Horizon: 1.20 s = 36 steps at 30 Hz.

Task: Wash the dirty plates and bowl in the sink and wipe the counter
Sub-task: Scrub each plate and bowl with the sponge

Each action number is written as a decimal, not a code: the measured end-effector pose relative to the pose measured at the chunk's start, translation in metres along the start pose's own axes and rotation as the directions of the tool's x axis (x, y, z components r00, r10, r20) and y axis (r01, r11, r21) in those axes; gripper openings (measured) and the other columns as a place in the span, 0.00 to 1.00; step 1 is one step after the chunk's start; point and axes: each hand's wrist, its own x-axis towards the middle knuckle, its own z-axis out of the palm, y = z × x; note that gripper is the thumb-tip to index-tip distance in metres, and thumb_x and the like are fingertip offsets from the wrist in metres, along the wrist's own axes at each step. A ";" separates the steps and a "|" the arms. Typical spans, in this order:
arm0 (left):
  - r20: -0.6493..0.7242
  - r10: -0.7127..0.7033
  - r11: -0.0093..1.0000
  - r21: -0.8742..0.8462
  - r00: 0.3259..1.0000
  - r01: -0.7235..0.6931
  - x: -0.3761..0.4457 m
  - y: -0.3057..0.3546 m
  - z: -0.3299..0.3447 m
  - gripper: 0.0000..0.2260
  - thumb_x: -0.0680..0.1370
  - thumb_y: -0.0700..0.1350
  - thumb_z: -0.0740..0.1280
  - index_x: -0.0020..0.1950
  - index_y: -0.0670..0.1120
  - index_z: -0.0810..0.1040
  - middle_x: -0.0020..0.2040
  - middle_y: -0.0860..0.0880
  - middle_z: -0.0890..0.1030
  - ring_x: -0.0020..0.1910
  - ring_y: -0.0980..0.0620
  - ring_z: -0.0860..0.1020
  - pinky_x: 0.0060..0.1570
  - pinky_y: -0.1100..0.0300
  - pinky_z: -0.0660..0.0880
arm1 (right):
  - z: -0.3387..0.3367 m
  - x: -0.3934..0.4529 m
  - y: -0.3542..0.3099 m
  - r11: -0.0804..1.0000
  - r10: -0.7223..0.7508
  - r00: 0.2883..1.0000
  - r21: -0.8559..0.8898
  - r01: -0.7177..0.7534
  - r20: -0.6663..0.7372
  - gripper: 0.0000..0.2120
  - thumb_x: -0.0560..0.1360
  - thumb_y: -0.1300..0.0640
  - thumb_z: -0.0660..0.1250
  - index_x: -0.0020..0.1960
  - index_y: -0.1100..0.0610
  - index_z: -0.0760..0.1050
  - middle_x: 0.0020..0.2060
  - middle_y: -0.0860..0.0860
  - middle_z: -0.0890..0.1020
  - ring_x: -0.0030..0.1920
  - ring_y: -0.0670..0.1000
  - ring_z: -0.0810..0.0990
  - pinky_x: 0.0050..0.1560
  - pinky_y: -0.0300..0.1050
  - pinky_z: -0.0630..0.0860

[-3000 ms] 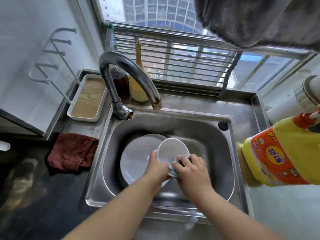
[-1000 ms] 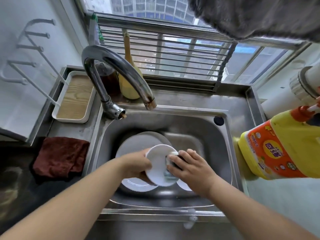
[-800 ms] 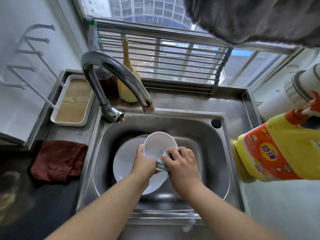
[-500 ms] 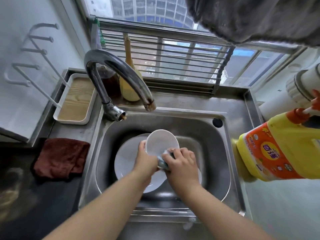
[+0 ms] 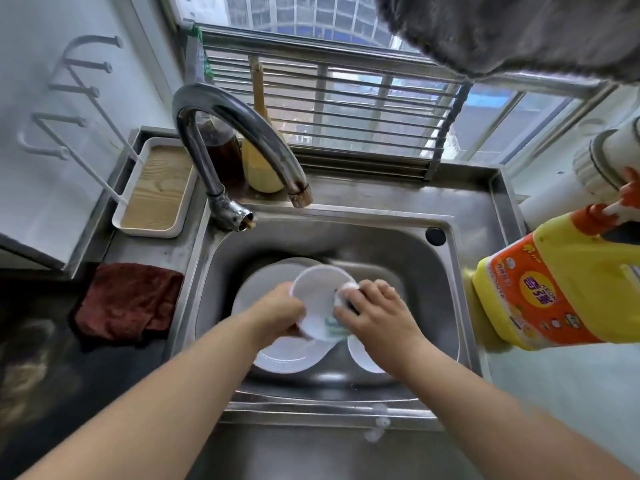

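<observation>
Over the steel sink [image 5: 446, 303], my left hand [image 5: 278, 311] grips a white bowl [image 5: 317, 299] by its left rim and holds it tilted toward me. My right hand [image 5: 375, 315] presses a soapy sponge [image 5: 341, 299] against the bowl's right rim and inside. Beneath the bowl a large white plate [image 5: 277, 355] lies on the sink floor. A smaller white plate [image 5: 362, 356] shows partly under my right wrist. The tap [image 5: 242, 133] arches above the sink with no water running.
A dark red cloth [image 5: 128, 299] lies on the counter left of the sink. A white tray with a wooden base [image 5: 156, 192] stands behind it. A yellow detergent bottle [image 5: 561, 282] sits on the right. Bottles stand behind the tap by the window rack.
The bowl dropped a little and tilted more toward me. My right hand slid the sponge along the bowl's right rim. The plates stayed on the sink floor.
</observation>
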 end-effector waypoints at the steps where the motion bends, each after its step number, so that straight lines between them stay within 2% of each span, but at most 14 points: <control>1: -0.121 0.060 0.995 -0.077 0.991 -0.070 0.000 -0.001 0.011 0.23 0.69 0.29 0.60 0.63 0.42 0.73 0.57 0.36 0.78 0.54 0.38 0.79 0.41 0.47 0.81 | 0.002 0.007 -0.012 0.985 0.165 0.986 0.054 -0.166 0.025 0.14 0.58 0.59 0.74 0.44 0.53 0.81 0.45 0.52 0.82 0.43 0.58 0.76 0.51 0.50 0.65; 4: -0.214 0.102 0.984 -0.123 0.972 -0.130 -0.006 -0.002 0.025 0.23 0.71 0.29 0.63 0.61 0.48 0.70 0.56 0.38 0.78 0.53 0.40 0.79 0.42 0.46 0.80 | 0.004 0.008 -0.027 0.952 0.272 0.961 0.133 -0.275 0.042 0.17 0.54 0.55 0.78 0.42 0.51 0.80 0.41 0.50 0.81 0.39 0.57 0.77 0.46 0.48 0.64; 7: 0.136 -0.031 0.989 0.150 0.990 0.010 -0.013 0.013 -0.001 0.26 0.72 0.25 0.51 0.60 0.50 0.72 0.53 0.41 0.78 0.53 0.42 0.79 0.39 0.48 0.81 | -0.001 -0.011 0.001 0.996 -0.075 0.997 0.047 0.074 0.010 0.16 0.64 0.60 0.65 0.50 0.54 0.80 0.49 0.53 0.80 0.44 0.58 0.76 0.50 0.50 0.68; 12: -0.161 0.079 0.980 -0.169 0.984 -0.106 -0.009 0.006 0.026 0.24 0.72 0.26 0.57 0.63 0.48 0.67 0.57 0.37 0.76 0.46 0.43 0.78 0.32 0.54 0.79 | 0.000 0.009 -0.028 0.920 0.341 0.939 0.190 -0.342 0.038 0.19 0.55 0.53 0.77 0.46 0.49 0.81 0.46 0.49 0.81 0.42 0.56 0.76 0.47 0.48 0.63; 16: 0.204 -0.115 0.988 0.121 0.972 0.091 -0.016 0.011 -0.002 0.24 0.73 0.25 0.52 0.57 0.50 0.73 0.54 0.40 0.79 0.53 0.39 0.79 0.40 0.47 0.80 | -0.005 -0.016 0.005 0.990 -0.122 0.992 0.069 0.124 -0.030 0.15 0.69 0.60 0.61 0.52 0.54 0.79 0.50 0.54 0.81 0.45 0.57 0.76 0.50 0.50 0.71; 18: 0.131 -0.056 0.997 0.053 0.990 0.050 -0.015 0.009 0.000 0.23 0.71 0.26 0.55 0.59 0.47 0.73 0.57 0.37 0.77 0.54 0.38 0.79 0.44 0.44 0.80 | -0.005 -0.010 -0.002 0.998 -0.008 1.000 0.056 0.009 -0.009 0.13 0.66 0.60 0.67 0.49 0.54 0.80 0.48 0.54 0.81 0.42 0.57 0.77 0.49 0.50 0.69; 21: -0.222 0.101 0.983 -0.131 0.970 -0.132 -0.011 -0.002 0.024 0.22 0.72 0.27 0.61 0.60 0.48 0.69 0.56 0.40 0.77 0.48 0.45 0.78 0.38 0.52 0.80 | 0.001 0.004 -0.024 0.947 0.277 0.961 0.170 -0.273 0.000 0.18 0.54 0.59 0.75 0.44 0.51 0.80 0.43 0.51 0.82 0.40 0.56 0.77 0.46 0.48 0.64; 22: -0.209 0.109 0.986 -0.099 0.972 -0.132 -0.013 -0.003 0.024 0.22 0.73 0.27 0.61 0.60 0.49 0.69 0.55 0.42 0.77 0.47 0.45 0.78 0.35 0.53 0.80 | 0.003 0.001 -0.019 0.973 0.192 0.981 0.136 -0.185 -0.034 0.17 0.56 0.58 0.74 0.45 0.52 0.80 0.45 0.52 0.81 0.42 0.57 0.77 0.47 0.48 0.65; 25: 0.173 -0.047 0.986 0.167 0.984 0.018 -0.014 0.002 -0.002 0.25 0.71 0.28 0.56 0.61 0.50 0.74 0.55 0.42 0.79 0.53 0.42 0.79 0.38 0.49 0.80 | -0.004 -0.016 0.009 0.973 -0.228 0.973 0.036 0.229 -0.011 0.14 0.69 0.60 0.60 0.53 0.55 0.77 0.53 0.56 0.79 0.48 0.58 0.74 0.53 0.51 0.68; 27: 0.099 0.028 0.996 0.084 0.995 -0.036 -0.011 0.002 0.000 0.24 0.70 0.28 0.57 0.59 0.50 0.74 0.57 0.40 0.78 0.54 0.41 0.79 0.42 0.46 0.80 | -0.004 -0.011 -0.001 0.997 -0.061 0.998 0.038 0.062 -0.014 0.15 0.64 0.59 0.66 0.50 0.54 0.79 0.51 0.55 0.80 0.46 0.58 0.75 0.52 0.51 0.67; 30: -0.227 0.128 0.983 -0.098 0.965 -0.153 -0.011 -0.003 0.022 0.23 0.72 0.28 0.64 0.59 0.52 0.69 0.54 0.41 0.76 0.48 0.45 0.77 0.41 0.48 0.80 | 0.003 0.001 -0.035 0.942 0.276 0.961 0.196 -0.272 0.009 0.19 0.55 0.57 0.74 0.45 0.51 0.80 0.46 0.51 0.81 0.41 0.56 0.76 0.45 0.49 0.64; 31: -0.209 0.119 0.990 -0.049 0.971 -0.132 -0.015 -0.004 0.023 0.24 0.72 0.29 0.63 0.60 0.53 0.68 0.55 0.42 0.76 0.49 0.45 0.77 0.41 0.47 0.80 | 0.006 -0.002 -0.034 0.965 0.197 0.980 0.182 -0.190 -0.022 0.18 0.57 0.57 0.74 0.47 0.52 0.80 0.46 0.51 0.81 0.41 0.56 0.76 0.45 0.49 0.65; 34: 0.174 -0.130 0.955 0.285 0.976 0.076 -0.022 0.005 -0.001 0.23 0.71 0.31 0.55 0.59 0.53 0.72 0.54 0.43 0.77 0.51 0.41 0.79 0.43 0.42 0.80 | -0.001 -0.019 -0.006 0.974 -0.208 0.976 0.074 0.213 -0.060 0.13 0.72 0.61 0.59 0.51 0.54 0.79 0.50 0.54 0.81 0.43 0.57 0.75 0.48 0.50 0.70; 36: 0.162 -0.072 0.982 0.185 0.984 0.041 -0.017 0.005 -0.005 0.26 0.69 0.30 0.54 0.61 0.51 0.72 0.57 0.40 0.77 0.53 0.40 0.78 0.45 0.41 0.80 | -0.001 -0.015 -0.003 0.991 -0.116 0.992 0.054 0.120 -0.058 0.12 0.70 0.62 0.62 0.50 0.54 0.80 0.48 0.54 0.81 0.42 0.57 0.75 0.49 0.50 0.68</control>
